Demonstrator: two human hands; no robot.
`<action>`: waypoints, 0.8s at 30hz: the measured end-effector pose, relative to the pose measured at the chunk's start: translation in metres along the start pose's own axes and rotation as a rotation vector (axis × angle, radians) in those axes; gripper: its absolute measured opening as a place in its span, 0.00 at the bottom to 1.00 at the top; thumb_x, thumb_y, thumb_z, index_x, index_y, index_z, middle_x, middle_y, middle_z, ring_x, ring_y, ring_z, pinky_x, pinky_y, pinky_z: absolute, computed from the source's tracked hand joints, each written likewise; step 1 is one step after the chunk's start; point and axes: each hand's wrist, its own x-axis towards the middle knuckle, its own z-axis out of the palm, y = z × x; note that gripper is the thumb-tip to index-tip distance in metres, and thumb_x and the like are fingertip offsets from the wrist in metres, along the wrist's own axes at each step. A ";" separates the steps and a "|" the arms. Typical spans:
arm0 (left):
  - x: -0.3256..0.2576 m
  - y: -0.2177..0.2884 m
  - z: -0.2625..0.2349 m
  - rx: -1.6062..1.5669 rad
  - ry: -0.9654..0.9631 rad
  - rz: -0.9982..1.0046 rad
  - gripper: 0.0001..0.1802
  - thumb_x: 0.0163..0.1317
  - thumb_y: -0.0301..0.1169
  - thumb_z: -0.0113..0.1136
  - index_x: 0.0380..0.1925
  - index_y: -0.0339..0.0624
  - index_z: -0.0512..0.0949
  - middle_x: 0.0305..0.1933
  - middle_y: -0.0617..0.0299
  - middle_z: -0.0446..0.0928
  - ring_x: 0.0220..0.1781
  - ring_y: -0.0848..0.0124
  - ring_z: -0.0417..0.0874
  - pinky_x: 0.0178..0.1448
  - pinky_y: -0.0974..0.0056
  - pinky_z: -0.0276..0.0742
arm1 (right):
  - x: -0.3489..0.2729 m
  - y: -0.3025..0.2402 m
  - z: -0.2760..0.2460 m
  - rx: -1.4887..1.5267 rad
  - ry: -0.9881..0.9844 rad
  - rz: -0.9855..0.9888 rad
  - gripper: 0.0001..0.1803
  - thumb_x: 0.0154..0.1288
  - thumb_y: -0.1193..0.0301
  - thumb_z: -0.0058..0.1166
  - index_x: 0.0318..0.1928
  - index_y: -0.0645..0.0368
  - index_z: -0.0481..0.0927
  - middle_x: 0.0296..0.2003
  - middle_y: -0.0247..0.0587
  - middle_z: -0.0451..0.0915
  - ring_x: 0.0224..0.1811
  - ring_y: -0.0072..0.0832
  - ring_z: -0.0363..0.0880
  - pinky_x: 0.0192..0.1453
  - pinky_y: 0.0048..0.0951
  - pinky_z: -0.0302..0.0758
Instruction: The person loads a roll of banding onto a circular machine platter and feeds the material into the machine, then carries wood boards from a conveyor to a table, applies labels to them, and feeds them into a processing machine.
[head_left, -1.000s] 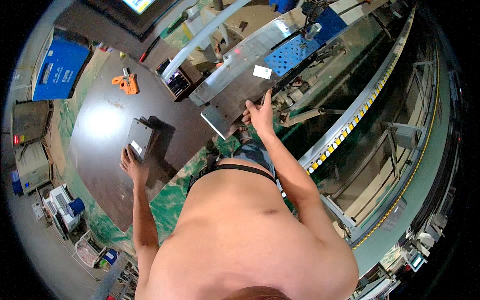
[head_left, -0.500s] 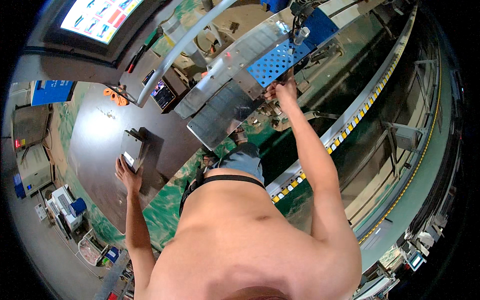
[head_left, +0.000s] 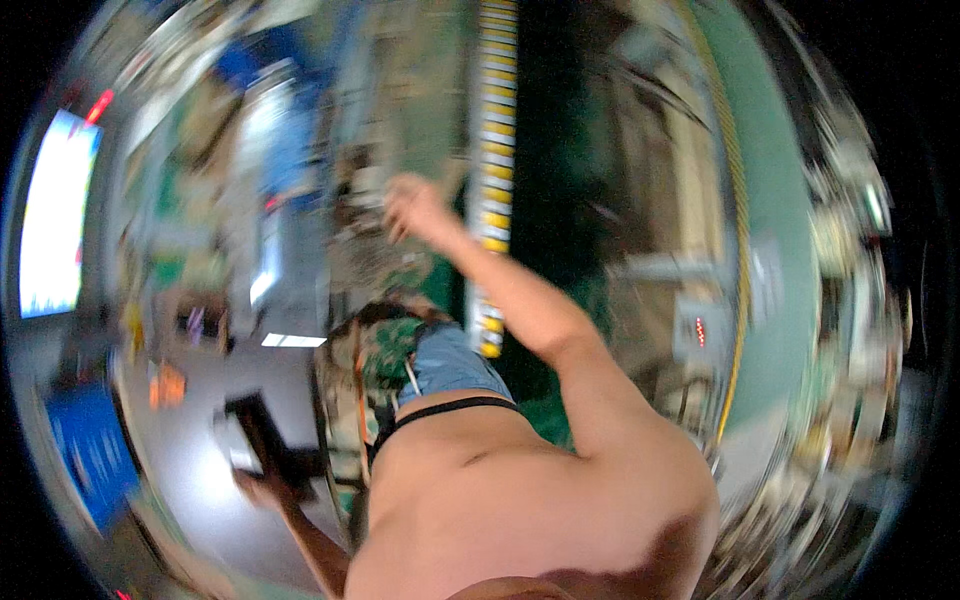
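At the lower left, my left hand [head_left: 262,488] is at the near end of a small metal block or stack of plates [head_left: 240,440], pale on one side and dark on the other. The block is over a grey-brown table [head_left: 190,515]. Blur hides how my left fingers meet it. My right hand [head_left: 415,208] hangs in the air left of a yellow-and-white edged rail [head_left: 497,130], away from the machine. Its fingers look bent but are smeared, and nothing clear shows in them. Left of that hand is a blurred machine with a blue plate [head_left: 285,150].
A bright screen [head_left: 55,215] stands at the far left, above a blue box [head_left: 90,450]. Orange items [head_left: 167,384] lie on the table's far part. A long green surface [head_left: 765,330] with a yellow line runs along the right.
The whole view has swung to the right and blurred. My right hand has come away from the blue perforated plate. My left hand is still at the metal block.
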 end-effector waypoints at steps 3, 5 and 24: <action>0.024 0.045 -0.027 0.223 -0.241 -0.320 0.49 0.47 0.66 0.58 0.66 0.55 0.59 0.67 0.59 0.61 0.65 0.58 0.66 0.58 0.47 0.68 | -0.179 0.009 -0.037 0.159 0.190 0.181 0.21 0.65 0.68 0.51 0.58 0.61 0.69 0.26 0.41 0.79 0.20 0.27 0.78 0.22 0.26 0.75; 0.026 0.010 0.008 0.388 -0.178 -0.310 0.51 0.45 0.67 0.59 0.68 0.63 0.55 0.67 0.65 0.60 0.65 0.61 0.65 0.57 0.44 0.65 | -0.286 0.054 -0.075 0.184 0.387 0.187 0.20 0.65 0.70 0.51 0.57 0.63 0.70 0.27 0.42 0.79 0.20 0.27 0.78 0.22 0.27 0.75; -0.023 0.226 -0.097 -0.026 -0.576 0.586 0.25 0.55 0.41 0.63 0.48 0.35 0.74 0.58 0.44 0.69 0.62 0.53 0.68 0.63 0.51 0.62 | -0.961 0.314 -0.398 -0.615 1.648 0.951 0.32 0.68 0.51 0.39 0.63 0.63 0.65 0.59 0.59 0.67 0.64 0.51 0.61 0.69 0.41 0.56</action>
